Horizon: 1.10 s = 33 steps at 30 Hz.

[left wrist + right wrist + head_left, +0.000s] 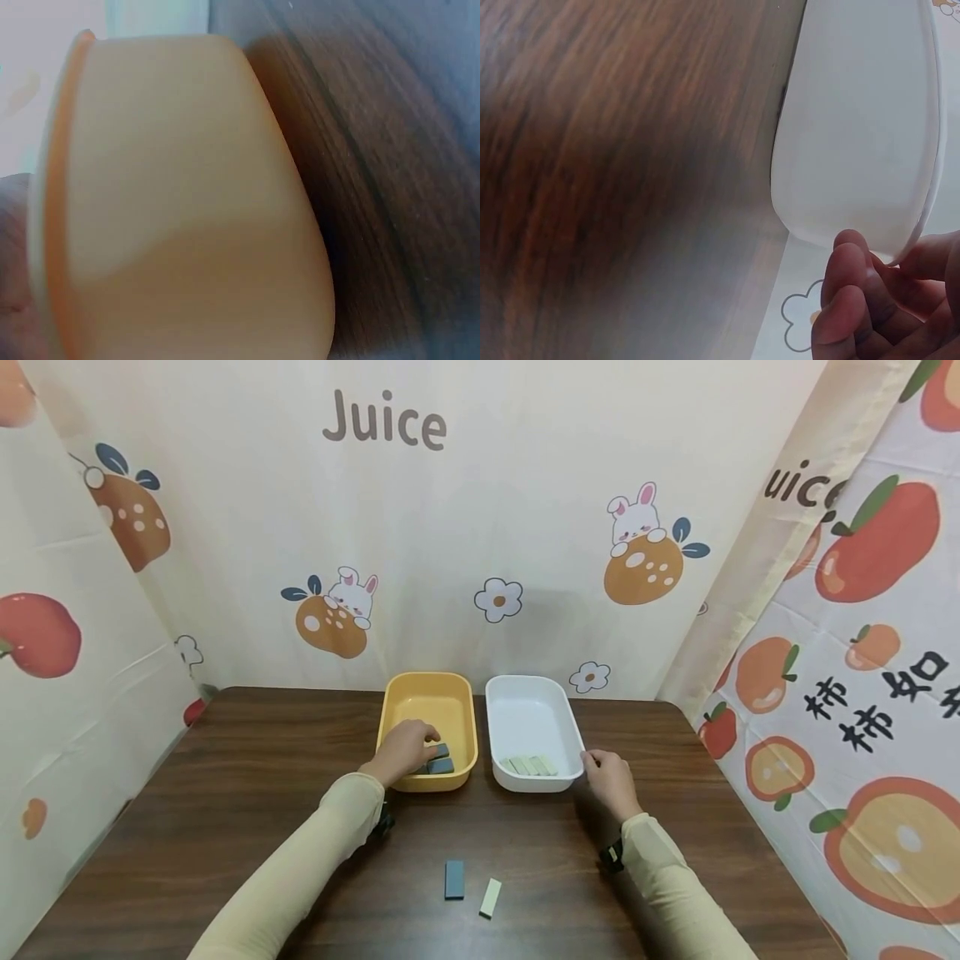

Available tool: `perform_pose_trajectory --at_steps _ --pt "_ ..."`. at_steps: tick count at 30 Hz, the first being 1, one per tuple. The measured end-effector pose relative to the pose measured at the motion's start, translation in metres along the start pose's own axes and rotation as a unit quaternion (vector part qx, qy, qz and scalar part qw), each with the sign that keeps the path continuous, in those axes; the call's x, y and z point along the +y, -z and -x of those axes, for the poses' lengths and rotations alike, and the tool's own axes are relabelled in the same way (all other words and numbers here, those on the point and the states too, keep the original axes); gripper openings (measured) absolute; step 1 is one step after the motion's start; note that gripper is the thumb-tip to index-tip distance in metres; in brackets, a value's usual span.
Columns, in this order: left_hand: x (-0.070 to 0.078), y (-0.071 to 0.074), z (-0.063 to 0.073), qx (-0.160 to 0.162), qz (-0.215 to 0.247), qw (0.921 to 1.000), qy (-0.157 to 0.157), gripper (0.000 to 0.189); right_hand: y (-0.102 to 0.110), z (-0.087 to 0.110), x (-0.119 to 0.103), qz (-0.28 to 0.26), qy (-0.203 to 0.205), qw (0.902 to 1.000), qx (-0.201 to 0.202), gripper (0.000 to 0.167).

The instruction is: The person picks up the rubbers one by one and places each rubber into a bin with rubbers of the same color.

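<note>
In the head view my left hand [405, 750] reaches over the near-left rim of a yellow plastic bin [427, 681]. Its fingers look parted, right beside a dark blue-grey block [441, 766] and others like it at the near end. The bin's outer wall [172, 172] fills the left wrist view and hides most of that hand. My right hand [611, 783] pinches the near-right rim of a white plastic bin [525, 682]; the right wrist view shows thumb and fingers at that bin's edge [862, 127]. Several pale green blocks [528, 766] lie inside it.
On the dark wooden table [300, 735], nearer me, lie one blue-grey block [454, 880] and one pale green block [490, 898], slightly apart. A printed curtain [480, 527] stands behind the bins, and more patterned cloth hangs at both sides.
</note>
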<state>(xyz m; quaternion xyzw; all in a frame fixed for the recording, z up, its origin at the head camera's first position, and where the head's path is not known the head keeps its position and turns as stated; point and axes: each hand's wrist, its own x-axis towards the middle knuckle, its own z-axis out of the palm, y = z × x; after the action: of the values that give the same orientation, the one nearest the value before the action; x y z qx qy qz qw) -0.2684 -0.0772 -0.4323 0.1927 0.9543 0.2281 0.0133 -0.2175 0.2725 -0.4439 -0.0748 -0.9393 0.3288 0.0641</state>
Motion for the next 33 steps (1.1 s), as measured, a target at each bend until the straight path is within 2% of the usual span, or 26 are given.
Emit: perform_pose_trajectory --at_steps 4,13,20,24,33 --pt "-0.001 0.008 0.009 0.021 0.023 0.9994 0.013 0.025 0.000 0.000 0.000 -0.003 0.000 1.0000 0.000 0.035" --pt "-0.009 0.024 0.019 0.071 0.031 0.9966 0.027 0.029 0.000 0.000 0.001 -0.014 -0.006 0.9999 -0.006 0.037" --pt "-0.015 0.027 0.030 0.092 0.055 0.9920 0.067 0.045 -0.001 0.001 0.002 -0.015 -0.012 0.9997 -0.015 0.038" --pt "-0.021 0.029 0.034 0.096 0.054 0.9901 0.087 0.045 -0.001 0.000 0.003 -0.016 -0.008 0.9997 -0.014 0.038" --pt "-0.033 0.027 0.042 0.111 0.049 0.9870 0.105 0.042 -0.003 -0.001 0.004 -0.020 -0.004 0.9998 -0.006 0.040"
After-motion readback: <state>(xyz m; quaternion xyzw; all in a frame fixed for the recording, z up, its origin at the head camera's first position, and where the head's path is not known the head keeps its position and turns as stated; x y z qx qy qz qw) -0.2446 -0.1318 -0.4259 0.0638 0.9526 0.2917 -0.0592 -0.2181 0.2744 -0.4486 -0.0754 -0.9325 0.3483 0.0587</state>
